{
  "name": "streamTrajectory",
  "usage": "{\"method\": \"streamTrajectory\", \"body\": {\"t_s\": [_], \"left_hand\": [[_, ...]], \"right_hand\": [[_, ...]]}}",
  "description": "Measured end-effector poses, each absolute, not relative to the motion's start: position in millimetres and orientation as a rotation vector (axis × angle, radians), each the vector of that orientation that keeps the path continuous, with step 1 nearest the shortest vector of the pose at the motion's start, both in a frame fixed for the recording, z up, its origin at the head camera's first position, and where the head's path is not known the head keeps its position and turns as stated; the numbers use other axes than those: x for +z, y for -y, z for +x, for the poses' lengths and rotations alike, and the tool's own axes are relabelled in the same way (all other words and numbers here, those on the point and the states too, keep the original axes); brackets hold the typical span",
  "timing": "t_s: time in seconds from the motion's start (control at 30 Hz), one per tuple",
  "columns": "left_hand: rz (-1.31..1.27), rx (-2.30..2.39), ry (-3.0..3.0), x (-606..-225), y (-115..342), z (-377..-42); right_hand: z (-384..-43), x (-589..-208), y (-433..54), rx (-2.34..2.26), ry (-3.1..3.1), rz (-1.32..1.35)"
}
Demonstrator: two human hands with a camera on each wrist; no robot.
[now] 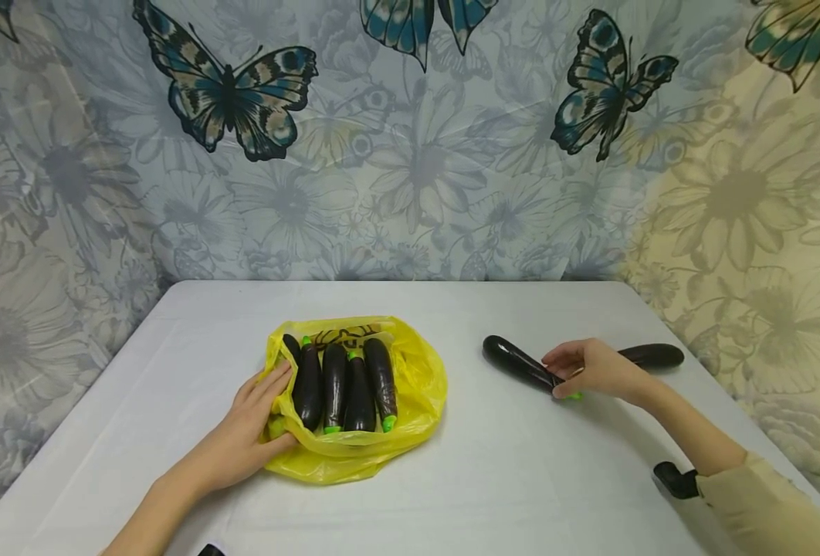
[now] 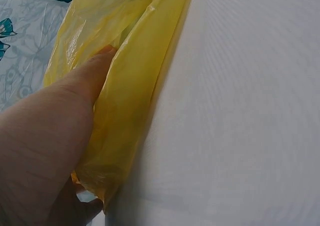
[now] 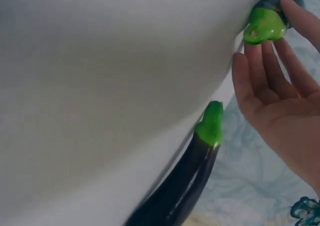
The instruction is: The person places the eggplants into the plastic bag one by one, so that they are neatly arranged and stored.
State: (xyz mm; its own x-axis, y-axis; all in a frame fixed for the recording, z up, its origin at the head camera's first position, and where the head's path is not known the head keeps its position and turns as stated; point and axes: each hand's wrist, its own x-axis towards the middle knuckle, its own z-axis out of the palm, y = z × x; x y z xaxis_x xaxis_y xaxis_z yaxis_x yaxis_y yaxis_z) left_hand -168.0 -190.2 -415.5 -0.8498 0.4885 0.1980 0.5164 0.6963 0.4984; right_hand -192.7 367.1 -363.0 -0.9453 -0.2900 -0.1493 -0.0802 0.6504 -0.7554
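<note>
On the left, a yellow plastic bag (image 1: 420, 401) lies with its mouth spread around several dark eggplants (image 1: 360, 394) with green stem ends. My left hand (image 1: 243, 432) holds the bag's left side, fingers along its rim and thumb toward the front; the left wrist view shows the thumb tucked behind a fold of the yellow plastic (image 2: 135, 96). To the right, my right hand (image 1: 598, 371) grips an eggplant (image 1: 517, 361) near its green stem end (image 3: 265, 26), thumb on one side and fingers on the other. That eggplant lies slanted at table level.
Another eggplant (image 1: 653, 356) lies near the table's right edge, beyond my right wrist; its green stem (image 3: 212, 118) shows in the right wrist view. White cloth covers the table (image 1: 493, 486). A butterfly-patterned curtain (image 1: 424, 154) hangs behind it and along the sides.
</note>
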Motion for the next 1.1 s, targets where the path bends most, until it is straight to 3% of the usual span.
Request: {"method": "streamTrajectory", "body": {"t_s": [0.47,0.9,1.1], "left_hand": [[-0.826,-0.848,2.862,-416,190,-168],[-0.821,-0.845,2.857,-417,190,-168],[-0.827,-0.854,2.852,-417,190,-168]], "right_hand": [[-185,-370,-377,-1.337,-2.543,-0.271],[-176,-349,-382,-2.111,-2.182,-0.27],[-179,-334,-377,-2.191,-2.316,-0.26]]}}
